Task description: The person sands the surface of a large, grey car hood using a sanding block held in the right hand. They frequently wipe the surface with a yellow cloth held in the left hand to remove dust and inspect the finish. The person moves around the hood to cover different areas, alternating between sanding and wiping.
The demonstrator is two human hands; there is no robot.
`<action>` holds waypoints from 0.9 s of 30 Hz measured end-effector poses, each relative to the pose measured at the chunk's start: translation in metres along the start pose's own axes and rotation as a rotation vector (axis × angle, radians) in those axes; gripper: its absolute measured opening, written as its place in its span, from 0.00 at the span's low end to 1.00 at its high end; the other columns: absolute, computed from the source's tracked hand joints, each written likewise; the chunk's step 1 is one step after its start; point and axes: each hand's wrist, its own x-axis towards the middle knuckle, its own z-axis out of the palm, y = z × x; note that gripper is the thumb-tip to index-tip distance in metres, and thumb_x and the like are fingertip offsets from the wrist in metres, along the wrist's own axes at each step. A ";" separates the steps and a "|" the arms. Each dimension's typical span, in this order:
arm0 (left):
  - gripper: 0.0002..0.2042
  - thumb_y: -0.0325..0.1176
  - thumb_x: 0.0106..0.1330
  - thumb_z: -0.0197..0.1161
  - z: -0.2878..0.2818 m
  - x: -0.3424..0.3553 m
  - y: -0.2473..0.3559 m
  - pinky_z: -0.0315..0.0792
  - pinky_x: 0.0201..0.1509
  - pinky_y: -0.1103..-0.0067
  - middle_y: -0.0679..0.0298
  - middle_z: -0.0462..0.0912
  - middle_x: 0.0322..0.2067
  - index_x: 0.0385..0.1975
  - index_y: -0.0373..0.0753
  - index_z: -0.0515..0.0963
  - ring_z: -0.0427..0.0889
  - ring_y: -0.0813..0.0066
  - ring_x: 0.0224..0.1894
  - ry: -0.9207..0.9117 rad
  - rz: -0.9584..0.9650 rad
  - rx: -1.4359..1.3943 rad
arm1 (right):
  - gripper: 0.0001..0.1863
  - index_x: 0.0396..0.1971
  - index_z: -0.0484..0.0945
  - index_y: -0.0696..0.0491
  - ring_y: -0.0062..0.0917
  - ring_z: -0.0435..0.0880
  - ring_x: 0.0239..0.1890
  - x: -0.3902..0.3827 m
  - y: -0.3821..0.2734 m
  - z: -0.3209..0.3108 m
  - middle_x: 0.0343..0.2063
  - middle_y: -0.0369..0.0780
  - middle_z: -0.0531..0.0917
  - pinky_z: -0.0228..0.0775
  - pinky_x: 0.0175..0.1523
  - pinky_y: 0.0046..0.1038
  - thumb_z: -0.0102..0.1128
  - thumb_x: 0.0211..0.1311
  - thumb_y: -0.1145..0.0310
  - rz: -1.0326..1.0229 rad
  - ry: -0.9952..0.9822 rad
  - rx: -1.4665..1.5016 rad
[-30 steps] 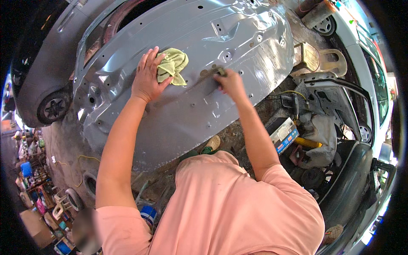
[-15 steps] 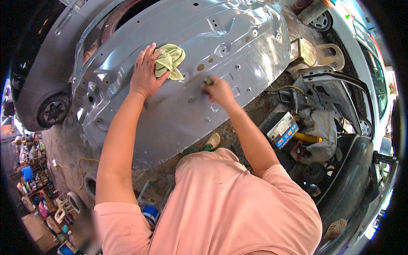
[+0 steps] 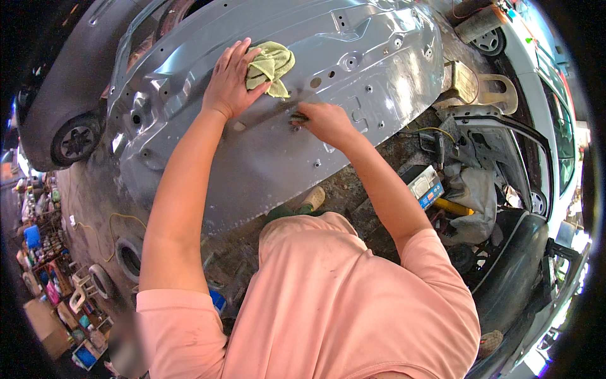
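A large grey metal car panel [image 3: 252, 170] with holes and pressed ridges lies in front of me. My left hand [image 3: 230, 85] rests on it, fingers stretched forward, with a crumpled yellow-green cloth [image 3: 270, 66] caught between thumb and forefinger. To its right, my right hand [image 3: 325, 123] is closed, its fingertips low against the panel. A small dark piece [image 3: 298, 118] shows at those fingertips; its kind is too small and blurred to tell. Around the right hand the surface looks dull and smudged, and a pale patch [image 3: 238, 126] shows below my left wrist.
A dark grey car [image 3: 76, 136] stands at the left. To the right are a car battery [image 3: 426, 187], a yellow-handled tool [image 3: 453, 207], a detached door frame [image 3: 492, 136] and a plastic chair [image 3: 499, 91]. Cluttered goods [image 3: 50, 271] and a tyre [image 3: 129, 258] lie at lower left.
My view has shifted, so the panel sits a little differently. The right hand has moved slightly across the panel, nearer the left hand, which still rests with the cloth.
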 end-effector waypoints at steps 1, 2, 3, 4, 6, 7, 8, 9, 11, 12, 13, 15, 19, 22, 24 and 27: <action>0.39 0.56 0.67 0.68 0.002 0.001 0.000 0.55 0.83 0.59 0.60 0.59 0.77 0.74 0.52 0.60 0.58 0.54 0.79 -0.012 -0.001 0.017 | 0.14 0.47 0.83 0.46 0.48 0.89 0.42 0.005 -0.005 0.000 0.36 0.46 0.89 0.81 0.45 0.48 0.62 0.70 0.53 -0.072 -0.052 -0.077; 0.39 0.59 0.67 0.66 0.001 0.000 -0.001 0.54 0.84 0.60 0.61 0.58 0.77 0.74 0.52 0.60 0.57 0.56 0.79 -0.025 -0.008 0.040 | 0.14 0.47 0.83 0.46 0.48 0.89 0.42 0.011 -0.011 -0.003 0.36 0.46 0.89 0.81 0.45 0.48 0.62 0.70 0.53 -0.096 -0.102 -0.121; 0.39 0.59 0.67 0.66 0.001 -0.001 -0.003 0.54 0.84 0.61 0.61 0.59 0.77 0.74 0.52 0.60 0.57 0.56 0.79 -0.016 -0.001 0.039 | 0.14 0.47 0.83 0.46 0.48 0.89 0.42 0.015 -0.018 -0.011 0.37 0.46 0.89 0.81 0.45 0.48 0.62 0.70 0.53 -0.117 -0.151 -0.166; 0.39 0.59 0.67 0.66 0.002 -0.002 -0.004 0.54 0.84 0.61 0.60 0.59 0.77 0.74 0.52 0.60 0.57 0.56 0.79 -0.008 0.006 0.039 | 0.15 0.47 0.82 0.46 0.48 0.89 0.42 0.017 -0.021 -0.014 0.37 0.46 0.90 0.81 0.44 0.48 0.62 0.70 0.53 -0.138 -0.200 -0.211; 0.39 0.59 0.67 0.66 0.002 -0.003 -0.004 0.54 0.84 0.61 0.60 0.59 0.77 0.75 0.52 0.59 0.58 0.56 0.79 0.003 0.013 0.037 | 0.15 0.46 0.82 0.47 0.47 0.90 0.41 0.017 -0.015 -0.014 0.36 0.46 0.90 0.81 0.43 0.49 0.63 0.70 0.53 -0.137 -0.158 -0.201; 0.40 0.59 0.68 0.66 0.003 -0.003 -0.004 0.54 0.84 0.61 0.61 0.59 0.77 0.75 0.52 0.59 0.58 0.56 0.79 0.002 0.013 0.038 | 0.15 0.46 0.82 0.47 0.47 0.90 0.40 0.015 -0.010 -0.014 0.36 0.46 0.90 0.81 0.43 0.49 0.63 0.69 0.52 -0.137 -0.137 -0.196; 0.40 0.59 0.68 0.66 0.004 -0.003 -0.003 0.54 0.84 0.61 0.61 0.59 0.77 0.75 0.52 0.59 0.58 0.57 0.78 0.004 0.011 0.036 | 0.15 0.45 0.82 0.47 0.47 0.90 0.40 0.010 -0.002 -0.013 0.35 0.46 0.89 0.81 0.43 0.49 0.63 0.69 0.52 -0.105 -0.104 -0.176; 0.40 0.59 0.67 0.66 0.005 -0.002 -0.004 0.54 0.84 0.61 0.61 0.59 0.77 0.75 0.52 0.59 0.59 0.57 0.78 0.014 0.018 0.038 | 0.16 0.45 0.82 0.48 0.48 0.89 0.39 0.005 0.006 -0.010 0.34 0.47 0.89 0.81 0.42 0.49 0.64 0.69 0.52 -0.075 -0.069 -0.151; 0.40 0.59 0.67 0.66 0.005 -0.002 -0.004 0.54 0.84 0.62 0.61 0.58 0.77 0.75 0.53 0.58 0.59 0.57 0.78 0.028 0.032 0.045 | 0.16 0.44 0.81 0.48 0.49 0.89 0.38 -0.003 0.011 0.006 0.33 0.48 0.89 0.80 0.42 0.50 0.64 0.69 0.51 0.029 0.008 -0.072; 0.40 0.59 0.67 0.66 0.005 -0.003 -0.005 0.54 0.84 0.62 0.62 0.58 0.77 0.75 0.53 0.58 0.59 0.57 0.78 0.021 0.025 0.044 | 0.16 0.43 0.81 0.49 0.49 0.89 0.38 -0.013 0.008 0.017 0.32 0.48 0.89 0.80 0.42 0.51 0.64 0.69 0.51 0.106 0.053 -0.023; 0.40 0.59 0.67 0.67 0.005 -0.004 -0.005 0.53 0.84 0.62 0.62 0.58 0.77 0.75 0.53 0.58 0.59 0.57 0.78 0.015 0.018 0.043 | 0.17 0.42 0.81 0.49 0.50 0.89 0.38 -0.022 0.004 0.027 0.31 0.49 0.89 0.80 0.42 0.51 0.64 0.69 0.50 0.183 0.099 0.026; 0.40 0.59 0.67 0.67 0.007 -0.003 -0.004 0.53 0.84 0.62 0.62 0.58 0.77 0.75 0.54 0.58 0.59 0.57 0.78 0.007 0.013 0.037 | 0.17 0.42 0.81 0.50 0.52 0.88 0.38 -0.035 -0.010 0.051 0.30 0.50 0.88 0.79 0.42 0.52 0.64 0.70 0.50 0.332 0.201 0.132; 0.40 0.59 0.66 0.67 0.007 -0.004 -0.008 0.54 0.84 0.61 0.63 0.58 0.77 0.75 0.55 0.59 0.58 0.57 0.79 -0.006 0.001 0.040 | 0.17 0.43 0.81 0.51 0.56 0.87 0.39 -0.049 -0.020 0.057 0.32 0.52 0.88 0.77 0.43 0.54 0.65 0.70 0.51 0.386 0.154 0.253; 0.40 0.59 0.66 0.68 0.006 -0.003 -0.008 0.54 0.84 0.61 0.63 0.57 0.77 0.75 0.55 0.59 0.57 0.57 0.79 -0.019 -0.010 0.043 | 0.18 0.44 0.82 0.51 0.56 0.87 0.40 -0.039 -0.012 0.040 0.34 0.52 0.88 0.78 0.44 0.53 0.65 0.69 0.51 0.441 0.146 0.351; 0.40 0.59 0.66 0.68 0.008 -0.001 -0.006 0.54 0.84 0.61 0.63 0.57 0.77 0.74 0.55 0.59 0.56 0.57 0.79 -0.017 -0.004 0.041 | 0.18 0.45 0.82 0.50 0.55 0.87 0.41 -0.038 -0.005 0.038 0.34 0.51 0.88 0.78 0.44 0.52 0.65 0.69 0.51 0.454 0.174 0.345; 0.40 0.59 0.66 0.68 0.008 0.000 -0.006 0.54 0.83 0.60 0.63 0.58 0.77 0.74 0.55 0.59 0.56 0.57 0.79 -0.015 0.002 0.045 | 0.18 0.48 0.83 0.49 0.53 0.88 0.42 -0.045 -0.006 0.048 0.35 0.50 0.89 0.79 0.45 0.50 0.65 0.69 0.50 0.360 0.148 0.221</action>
